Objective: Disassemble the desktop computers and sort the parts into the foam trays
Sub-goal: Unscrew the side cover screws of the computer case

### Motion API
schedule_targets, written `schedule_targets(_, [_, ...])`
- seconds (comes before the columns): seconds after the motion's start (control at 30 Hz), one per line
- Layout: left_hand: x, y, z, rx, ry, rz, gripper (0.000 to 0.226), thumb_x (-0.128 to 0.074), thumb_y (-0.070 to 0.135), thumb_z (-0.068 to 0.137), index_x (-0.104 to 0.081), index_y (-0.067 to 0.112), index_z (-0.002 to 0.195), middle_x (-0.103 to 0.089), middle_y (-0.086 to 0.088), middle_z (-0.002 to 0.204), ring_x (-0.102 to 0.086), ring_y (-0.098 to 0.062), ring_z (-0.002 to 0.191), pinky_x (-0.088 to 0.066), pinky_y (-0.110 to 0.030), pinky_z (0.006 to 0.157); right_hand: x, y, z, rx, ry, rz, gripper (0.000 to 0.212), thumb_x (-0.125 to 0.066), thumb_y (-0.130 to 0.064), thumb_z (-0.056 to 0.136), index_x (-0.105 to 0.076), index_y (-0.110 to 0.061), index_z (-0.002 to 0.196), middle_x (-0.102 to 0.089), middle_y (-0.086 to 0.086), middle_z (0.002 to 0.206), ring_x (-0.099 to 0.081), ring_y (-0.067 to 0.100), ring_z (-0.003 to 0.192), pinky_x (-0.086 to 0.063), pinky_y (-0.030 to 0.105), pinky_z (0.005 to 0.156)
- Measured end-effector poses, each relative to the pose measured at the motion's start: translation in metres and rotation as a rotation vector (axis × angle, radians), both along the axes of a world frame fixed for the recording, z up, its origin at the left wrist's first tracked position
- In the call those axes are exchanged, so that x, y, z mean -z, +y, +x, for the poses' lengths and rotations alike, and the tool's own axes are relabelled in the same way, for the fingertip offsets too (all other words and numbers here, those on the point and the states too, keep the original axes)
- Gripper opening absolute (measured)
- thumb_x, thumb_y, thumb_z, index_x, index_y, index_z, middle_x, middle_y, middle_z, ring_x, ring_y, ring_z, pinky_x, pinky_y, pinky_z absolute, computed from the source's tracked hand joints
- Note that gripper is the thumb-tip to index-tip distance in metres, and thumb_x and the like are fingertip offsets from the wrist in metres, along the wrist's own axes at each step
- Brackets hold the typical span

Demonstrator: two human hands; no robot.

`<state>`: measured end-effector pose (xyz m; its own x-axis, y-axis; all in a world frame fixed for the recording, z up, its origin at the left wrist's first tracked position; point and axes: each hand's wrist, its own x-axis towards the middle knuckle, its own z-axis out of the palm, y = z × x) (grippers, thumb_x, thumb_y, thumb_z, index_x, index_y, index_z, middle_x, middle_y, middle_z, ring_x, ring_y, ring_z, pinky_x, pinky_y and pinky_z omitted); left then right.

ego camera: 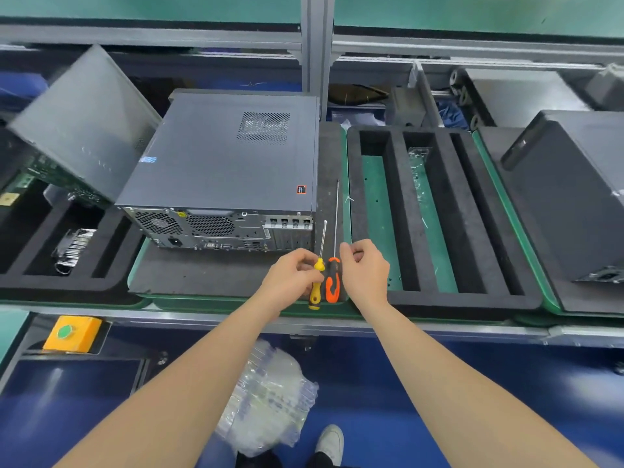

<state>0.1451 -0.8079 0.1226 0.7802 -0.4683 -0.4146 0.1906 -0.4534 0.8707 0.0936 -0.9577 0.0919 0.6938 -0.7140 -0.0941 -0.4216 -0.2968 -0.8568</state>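
Observation:
A grey desktop computer lies on its side on a black foam pad, its rear ports facing me. Just right of it lie two screwdrivers: a short yellow-handled one and a long orange-and-black one. My left hand has its fingers curled around the top of the yellow handle. My right hand hovers beside the orange handle with fingers loosely curled, holding nothing I can see. A black foam tray with long slots sits to the right.
Another foam tray at the left holds a barcoded bag, with an opened case panel leaning above it. A dark computer lies at the far right. A yellow box with a green button sits on the rail; bubble wrap lies on the floor.

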Motion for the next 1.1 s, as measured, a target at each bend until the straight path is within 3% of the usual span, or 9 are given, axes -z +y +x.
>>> schedule_targets(0.1, [-0.013,-0.001,-0.003,0.015,0.011,-0.109,0.021,-0.073,0.012,0.089,-0.067,0.016,0.108,-0.072,-0.003,0.088,-0.066,-0.012,0.073,-0.055,-0.032,0.073,-0.020,0.010,-0.010,-0.154,0.057,0.136,0.050,-0.042,-0.054,0.105,-0.065,-0.017,0.081,-0.069,0.000,0.073,-0.067,0.017,0.072,-0.050,0.032,0.065])
schedule_targets(0.2, [-0.023,0.000,-0.005,-0.008,0.024,-0.191,0.023,-0.075,0.010,0.088,-0.067,0.014,0.109,-0.065,-0.003,0.082,-0.060,-0.010,0.073,-0.049,-0.025,0.073,-0.038,0.019,-0.023,-0.351,0.063,0.690,0.053,-0.042,-0.065,0.102,-0.059,-0.015,0.109,-0.073,0.013,0.080,-0.073,0.031,0.068,-0.058,0.038,0.060])
schedule_targets(0.27, [-0.026,0.002,-0.005,-0.012,0.034,-0.203,0.023,-0.074,0.007,0.087,-0.067,0.014,0.108,-0.059,-0.001,0.081,-0.056,-0.006,0.073,-0.044,-0.022,0.071,-0.044,0.023,-0.032,-0.401,0.055,0.881,0.054,-0.046,-0.063,0.102,-0.053,-0.013,0.121,-0.065,0.012,0.073,-0.062,0.025,0.059,-0.051,0.034,0.055])
schedule_targets(0.37, [-0.031,0.009,0.000,0.021,0.059,-0.234,0.029,-0.068,0.002,0.086,-0.074,0.021,0.107,-0.064,0.007,0.086,-0.060,-0.001,0.078,-0.044,-0.023,0.076,-0.049,0.033,-0.038,-0.364,0.079,0.875,0.050,-0.044,-0.062,0.103,-0.056,-0.019,0.122,-0.049,0.002,0.065,-0.038,0.016,0.053,-0.031,0.030,0.051])
schedule_targets(0.43, [-0.035,0.014,0.010,-0.015,0.109,-0.301,0.035,-0.060,-0.002,0.090,-0.074,0.017,0.117,-0.072,0.001,0.102,-0.067,-0.012,0.096,-0.051,-0.038,0.094,-0.056,0.043,-0.038,-0.308,0.080,0.899,0.049,-0.041,-0.055,0.107,-0.061,-0.012,0.119,-0.047,0.001,0.063,-0.035,0.015,0.051,-0.028,0.030,0.050])
schedule_targets(0.5, [-0.036,0.018,0.023,-0.060,0.191,-0.392,0.030,-0.055,0.001,0.100,-0.068,0.009,0.125,-0.076,-0.011,0.112,-0.071,-0.026,0.103,-0.053,-0.045,0.099,-0.064,0.052,-0.038,-0.276,0.074,0.905,0.052,-0.040,-0.047,0.110,-0.063,-0.002,0.119,-0.048,0.003,0.062,-0.038,0.016,0.049,-0.030,0.030,0.049])
schedule_targets(0.7, [-0.038,0.025,0.046,0.003,0.273,-0.442,0.025,-0.054,0.010,0.106,-0.064,0.005,0.128,-0.076,-0.013,0.107,-0.075,-0.028,0.101,-0.060,-0.032,0.079,-0.078,0.077,-0.035,-0.241,0.088,0.770,0.051,-0.037,-0.043,0.111,-0.060,0.002,0.119,-0.050,0.008,0.064,-0.042,0.020,0.046,-0.038,0.030,0.048])
schedule_targets(1.1, [-0.039,0.025,0.062,0.016,0.350,-0.451,0.026,-0.055,0.008,0.105,-0.064,0.009,0.129,-0.077,-0.007,0.114,-0.076,-0.023,0.095,-0.059,-0.028,0.070,-0.077,0.095,-0.027,-0.147,0.006,0.775,0.046,-0.040,-0.044,0.110,-0.062,-0.003,0.112,-0.048,0.006,0.060,-0.033,0.017,0.043,-0.027,0.031,0.046])
